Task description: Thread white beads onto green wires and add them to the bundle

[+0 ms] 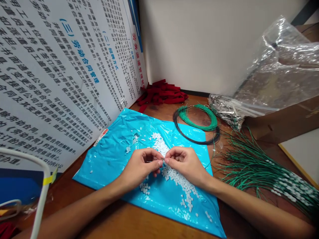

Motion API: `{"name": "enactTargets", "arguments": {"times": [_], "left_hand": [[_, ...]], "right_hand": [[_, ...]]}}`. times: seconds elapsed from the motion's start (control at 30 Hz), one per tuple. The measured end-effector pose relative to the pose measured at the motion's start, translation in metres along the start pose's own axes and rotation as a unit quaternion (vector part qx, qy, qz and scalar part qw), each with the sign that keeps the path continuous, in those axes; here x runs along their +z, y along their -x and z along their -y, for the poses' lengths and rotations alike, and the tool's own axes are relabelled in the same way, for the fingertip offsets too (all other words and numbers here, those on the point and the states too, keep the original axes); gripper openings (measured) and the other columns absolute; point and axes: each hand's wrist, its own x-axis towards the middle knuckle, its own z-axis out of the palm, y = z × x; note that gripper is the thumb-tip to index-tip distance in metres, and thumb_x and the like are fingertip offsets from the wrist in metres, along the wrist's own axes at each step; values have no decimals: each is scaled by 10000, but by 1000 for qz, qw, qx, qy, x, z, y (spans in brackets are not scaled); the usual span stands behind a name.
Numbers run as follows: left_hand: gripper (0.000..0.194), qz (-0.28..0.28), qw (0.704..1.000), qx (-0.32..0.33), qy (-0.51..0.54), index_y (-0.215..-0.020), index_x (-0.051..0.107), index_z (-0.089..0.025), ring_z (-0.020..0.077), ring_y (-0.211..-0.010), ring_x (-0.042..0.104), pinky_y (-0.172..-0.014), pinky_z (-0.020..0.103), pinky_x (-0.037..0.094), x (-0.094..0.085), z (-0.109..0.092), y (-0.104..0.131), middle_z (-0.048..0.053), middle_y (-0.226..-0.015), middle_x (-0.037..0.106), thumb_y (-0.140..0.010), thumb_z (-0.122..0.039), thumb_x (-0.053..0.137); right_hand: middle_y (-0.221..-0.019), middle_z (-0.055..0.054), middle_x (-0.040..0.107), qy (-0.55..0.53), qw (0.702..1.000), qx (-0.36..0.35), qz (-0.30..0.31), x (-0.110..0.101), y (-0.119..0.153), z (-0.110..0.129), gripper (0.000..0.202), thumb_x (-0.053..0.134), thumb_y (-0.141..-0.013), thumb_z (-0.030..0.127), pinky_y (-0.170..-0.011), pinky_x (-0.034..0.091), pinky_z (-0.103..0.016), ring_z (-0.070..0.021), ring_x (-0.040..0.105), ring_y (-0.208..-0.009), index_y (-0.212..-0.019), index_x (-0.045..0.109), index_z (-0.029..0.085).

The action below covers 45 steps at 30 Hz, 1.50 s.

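Note:
My left hand (142,166) and my right hand (185,164) meet fingertip to fingertip above a blue plastic bag (109,166). Each pinches thumb against forefinger. Between the tips something tiny and pale shows, too small to name. A thin green wire (213,150) arcs up on the far side of my right wrist; whether it runs into my fingers is hidden. Small white beads (178,177) lie scattered in a band across the bag, under and around both hands. A smaller cluster sits just below my left hand.
Behind the bag lie a coil of green wire (214,121), a coil of black wire (176,122) and red strips (163,94). On the right are beaded green wires (264,166), a bag of metal pieces (226,109) and a cardboard box (286,119). A printed board (74,99) stands left.

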Motion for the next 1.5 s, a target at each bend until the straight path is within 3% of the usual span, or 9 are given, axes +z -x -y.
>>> {"name": "enactTargets", "arguments": {"times": [0.83,1.27,1.5], "left_hand": [[125,-9,1000,-19,21,-741,636,-104,114,-500,571,-459,214,468,1,-1,0,6,-581,611,-732,-227,659],[161,-40,999,5,-33,-729,640,-109,111,-509,557,-460,204,454,5,-1,3,12,-595,607,-741,-264,681],[196,-54,993,16,-100,-762,650,-109,114,-492,525,-469,217,432,5,4,5,14,-558,592,-772,-304,651]], "right_hand": [[-644,2,593,-4,1000,-18,-16,0,3,-3,51,620,-758,151,-536,404,-230,-104,520,-594,-707,613,150],[-711,-30,636,8,1000,7,-16,2,3,-4,66,604,-759,170,-544,416,-235,-112,539,-607,-780,657,137],[-673,-19,621,3,1000,21,-22,3,4,-4,60,599,-741,156,-517,394,-220,-100,517,-580,-730,653,134]]}}
